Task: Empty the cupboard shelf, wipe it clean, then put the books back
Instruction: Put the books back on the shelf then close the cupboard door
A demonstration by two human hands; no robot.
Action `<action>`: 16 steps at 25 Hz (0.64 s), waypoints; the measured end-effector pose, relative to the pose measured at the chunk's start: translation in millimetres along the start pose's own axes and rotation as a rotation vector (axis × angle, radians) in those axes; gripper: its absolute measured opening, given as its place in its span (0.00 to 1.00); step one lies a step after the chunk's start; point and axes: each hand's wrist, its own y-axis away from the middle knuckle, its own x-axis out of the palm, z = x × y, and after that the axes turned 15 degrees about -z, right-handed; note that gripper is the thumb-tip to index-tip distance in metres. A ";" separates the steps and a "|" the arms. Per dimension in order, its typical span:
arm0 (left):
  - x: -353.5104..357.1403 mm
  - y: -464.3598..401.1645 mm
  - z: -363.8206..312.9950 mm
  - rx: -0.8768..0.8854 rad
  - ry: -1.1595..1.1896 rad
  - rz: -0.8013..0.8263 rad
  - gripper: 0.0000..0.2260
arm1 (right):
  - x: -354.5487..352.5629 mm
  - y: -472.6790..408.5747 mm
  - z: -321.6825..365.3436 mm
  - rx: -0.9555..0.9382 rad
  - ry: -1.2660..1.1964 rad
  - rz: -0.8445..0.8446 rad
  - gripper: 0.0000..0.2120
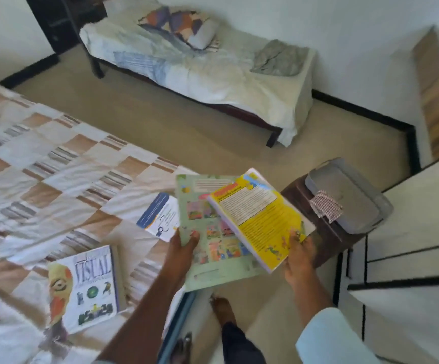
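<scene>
Checked brown-and-white bedspread (55,166) carries a white "Visual" book (92,285); left hand (182,243) pinches a pale green book (213,232), right hand (298,256) grips a yellow book (263,222).

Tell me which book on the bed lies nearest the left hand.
The blue-and-white booklet, just beyond the left hand. The parrot-cover book lies farther off; the green book and yellow book are held.

Open quilt (55,158) at 10 o'clock; VISUAL book (89,287) at 8, leaflet (159,216) blocking near edge; stool (315,211) with grey bin (349,195) at 2.
</scene>
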 end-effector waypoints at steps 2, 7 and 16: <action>12.6 25.5 -2.9 -0.011 0.022 0.066 0.11 | -31.0 10.1 3.0 -0.026 -0.026 -0.050 0.11; 13.8 83.9 -0.1 -0.076 0.023 0.270 0.11 | -106.2 70.6 16.6 0.002 -0.131 -0.127 0.19; 30.6 158.7 -42.9 -0.066 -0.090 0.627 0.14 | -221.2 155.2 64.8 -0.089 -0.293 -0.184 0.23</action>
